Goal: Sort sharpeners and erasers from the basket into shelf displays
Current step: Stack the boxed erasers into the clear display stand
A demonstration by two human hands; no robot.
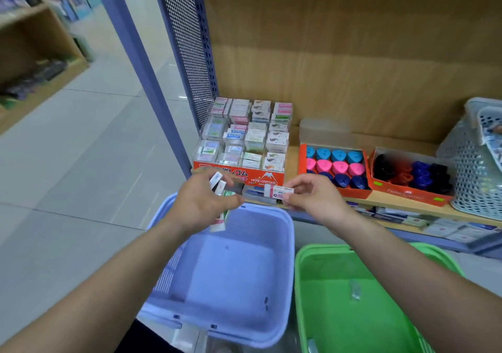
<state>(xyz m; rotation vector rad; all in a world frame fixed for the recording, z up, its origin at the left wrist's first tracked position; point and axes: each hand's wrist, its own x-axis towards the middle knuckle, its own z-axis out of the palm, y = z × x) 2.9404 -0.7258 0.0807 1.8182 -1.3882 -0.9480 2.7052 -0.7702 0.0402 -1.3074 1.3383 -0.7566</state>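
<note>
My left hand (202, 202) grips a bunch of small boxed erasers (217, 185) above the back rim of the lilac basket (282, 265). My right hand (312, 197) pinches a single white eraser (278, 191) with a pink end, held between the two hands. Both hover just in front of the red eraser display box (239, 174) on the shelf, which is filled with rows of boxed erasers. To its right stands a red tray of blue and pink sharpeners (335, 166), then another tray of dark and red sharpeners (410, 174).
A green basket (307, 271) sits beside the lilac one below the shelf. A grey perforated basket (470, 168) stands at the shelf's right end. A blue upright post (141, 62) and mesh panel border the shelf on the left. Packaged stock lies on the lower shelf (440, 227).
</note>
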